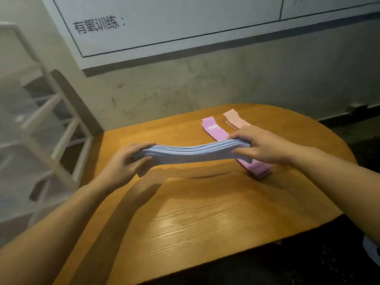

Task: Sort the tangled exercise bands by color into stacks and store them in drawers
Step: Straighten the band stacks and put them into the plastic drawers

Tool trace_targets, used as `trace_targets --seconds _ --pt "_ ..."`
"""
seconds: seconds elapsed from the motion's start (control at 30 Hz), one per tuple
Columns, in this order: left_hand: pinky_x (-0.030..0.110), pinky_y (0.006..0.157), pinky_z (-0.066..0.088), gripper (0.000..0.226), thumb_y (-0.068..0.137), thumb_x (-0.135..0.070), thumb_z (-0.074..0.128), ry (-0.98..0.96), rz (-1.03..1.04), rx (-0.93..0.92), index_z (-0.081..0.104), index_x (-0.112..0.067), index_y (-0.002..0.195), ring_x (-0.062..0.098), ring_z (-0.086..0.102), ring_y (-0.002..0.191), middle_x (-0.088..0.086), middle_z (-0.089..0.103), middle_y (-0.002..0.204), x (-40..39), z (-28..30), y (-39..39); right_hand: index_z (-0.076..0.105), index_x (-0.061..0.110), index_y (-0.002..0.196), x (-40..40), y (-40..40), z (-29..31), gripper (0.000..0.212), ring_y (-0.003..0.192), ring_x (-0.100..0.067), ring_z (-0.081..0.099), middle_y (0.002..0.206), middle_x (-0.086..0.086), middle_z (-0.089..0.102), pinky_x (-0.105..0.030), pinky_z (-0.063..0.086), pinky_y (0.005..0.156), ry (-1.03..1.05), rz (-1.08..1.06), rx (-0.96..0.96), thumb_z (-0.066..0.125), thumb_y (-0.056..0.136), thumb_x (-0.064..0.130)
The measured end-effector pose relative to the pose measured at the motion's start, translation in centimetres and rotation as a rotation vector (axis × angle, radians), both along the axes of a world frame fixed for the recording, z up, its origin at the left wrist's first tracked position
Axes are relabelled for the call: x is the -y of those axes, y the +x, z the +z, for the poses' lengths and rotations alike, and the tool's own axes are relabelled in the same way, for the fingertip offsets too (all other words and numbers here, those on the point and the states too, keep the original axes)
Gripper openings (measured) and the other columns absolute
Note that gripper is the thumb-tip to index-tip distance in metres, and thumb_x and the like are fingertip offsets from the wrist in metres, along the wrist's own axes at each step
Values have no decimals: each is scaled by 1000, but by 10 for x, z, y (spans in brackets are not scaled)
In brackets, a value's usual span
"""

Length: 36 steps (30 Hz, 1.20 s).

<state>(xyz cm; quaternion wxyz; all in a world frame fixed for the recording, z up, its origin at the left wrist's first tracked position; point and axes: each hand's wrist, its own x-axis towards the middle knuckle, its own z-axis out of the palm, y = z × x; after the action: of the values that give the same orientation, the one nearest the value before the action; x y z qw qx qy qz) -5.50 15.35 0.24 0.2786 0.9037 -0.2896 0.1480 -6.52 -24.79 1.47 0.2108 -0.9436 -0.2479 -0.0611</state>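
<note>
From the head view, the left hand and the right hand hold a stack of light blue exercise bands between them, lifted above the table. Each grip is a pinch on one end of the stack: thumb on the near side, fingers curled over the far edge. The stack sags slightly in the middle, and its layered edges show as thin parallel lines along the top. It casts a broad shadow on the wood just below it.

Just beyond and under the right grip lies a stack of purple bands, flat on the table, running diagonally from the far side toward the right wrist, with a small pale label on its top. Farther off from the right grip, beside the purple stack, lies a stack of pale pink bands, partly hidden by the right hand.

The table is rounded, of orange-brown wood with visible grain and a soft sheen. On the near side of both grips its surface is bare wood out to the curved edge. Left of the left grip, past the table's edge, stands a white drawer frame, blurred. Behind the table rises a rough, stained wall carrying a whiteboard with dark printed characters.
</note>
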Motion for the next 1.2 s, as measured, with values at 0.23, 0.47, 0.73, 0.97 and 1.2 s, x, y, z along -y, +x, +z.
trace_targets --seconds 0.23,0.47,0.73,0.97,1.2 --pt "8 96 41 63 92 -21 68 -52 132 -50 42 -41 146 -8 53 115 -16 57 123 -60 -30 -65 65 22 121 -69 15 -14 31 98 -11 52 109 8 63 -29 43 90 -39 172 7 68 93 35" --pt "7 91 39 56 93 -14 70 -117 250 -97 49 -36 140 -14 46 105 -5 49 112 -41 -63 -79 57 27 131 -68 19 -34 40 106 -9 50 122 6 61 -26 38 91 -226 134 -54 60 96 45" --pt "2 100 29 56 95 -21 68 -156 271 -161 48 -32 146 -9 43 117 -5 43 125 -41 -77 -78 40 28 147 -61 11 -50 54 122 -13 49 140 6 53 -25 35 99 -174 34 -101 55 99 46" --pt "19 97 45 58 90 -16 74 -343 364 -274 51 -30 141 2 55 109 -7 57 121 -38 -68 -80 55 35 120 -57 16 -59 36 103 2 53 117 8 56 -7 39 80 199 -34 -285 74 89 31" --pt "28 82 53 31 89 -33 73 -437 408 -465 59 -30 116 -1 65 88 -9 69 105 -33 -60 -80 62 31 111 -52 18 -62 30 105 -17 62 110 5 66 -31 51 87 369 -146 -475 77 86 30"
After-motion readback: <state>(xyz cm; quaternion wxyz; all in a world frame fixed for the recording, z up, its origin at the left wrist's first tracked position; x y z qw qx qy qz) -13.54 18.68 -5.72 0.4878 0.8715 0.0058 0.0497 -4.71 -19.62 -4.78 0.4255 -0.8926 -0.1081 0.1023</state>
